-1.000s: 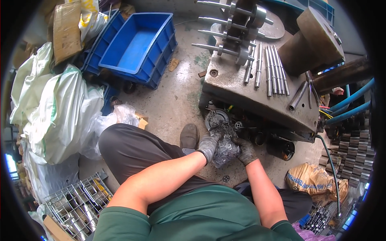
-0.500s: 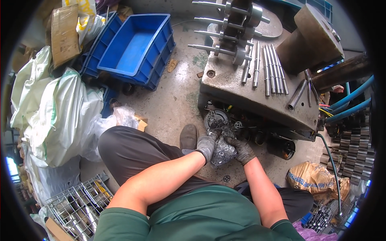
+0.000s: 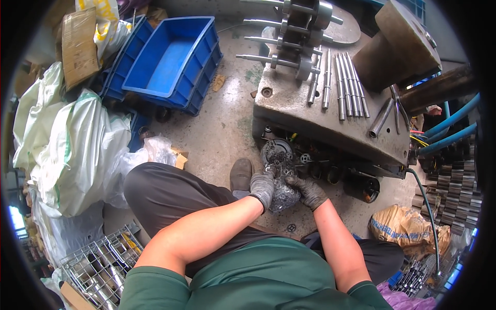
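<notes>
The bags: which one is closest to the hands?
The clear bag of small shiny pieces, right between the left hand and the right hand. The white sacks at left and brown bag at right lie apart from both.

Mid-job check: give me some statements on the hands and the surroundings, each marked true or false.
1. The gloved left hand and right hand both touch the clear plastic bag. True.
2. The top crate at upper left is red. False: that crate is blue.
3. Slim metal rods lie on the metal block. True.
4. The brown sack lies on the person's left. False: the sack is on the right.
</notes>
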{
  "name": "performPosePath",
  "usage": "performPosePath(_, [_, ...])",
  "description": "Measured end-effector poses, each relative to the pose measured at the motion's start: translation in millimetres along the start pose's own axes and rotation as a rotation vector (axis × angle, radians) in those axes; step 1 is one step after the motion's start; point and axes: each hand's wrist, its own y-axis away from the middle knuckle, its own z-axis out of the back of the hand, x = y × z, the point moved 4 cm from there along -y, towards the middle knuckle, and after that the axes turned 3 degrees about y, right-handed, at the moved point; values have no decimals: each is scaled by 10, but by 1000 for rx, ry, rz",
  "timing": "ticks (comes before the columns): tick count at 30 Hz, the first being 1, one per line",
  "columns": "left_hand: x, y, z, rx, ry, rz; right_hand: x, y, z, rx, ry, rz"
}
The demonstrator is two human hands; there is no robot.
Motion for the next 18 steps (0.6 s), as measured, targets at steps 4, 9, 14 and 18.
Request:
performPosePath(4, [-18, -14, -10, -3, -21, -34, -32, -45, 61, -25, 158, 26])
performPosePath(9, [-271, 209, -130, 93, 88, 50, -15, -6, 99, 27, 82, 55])
performPosePath(14, [-428, 122, -191, 381, -104, -49, 28, -38, 203, 83, 299, 139])
performPosePath(18, [-570, 148, -242, 463, -313, -48, 78, -15, 176, 95, 249, 128])
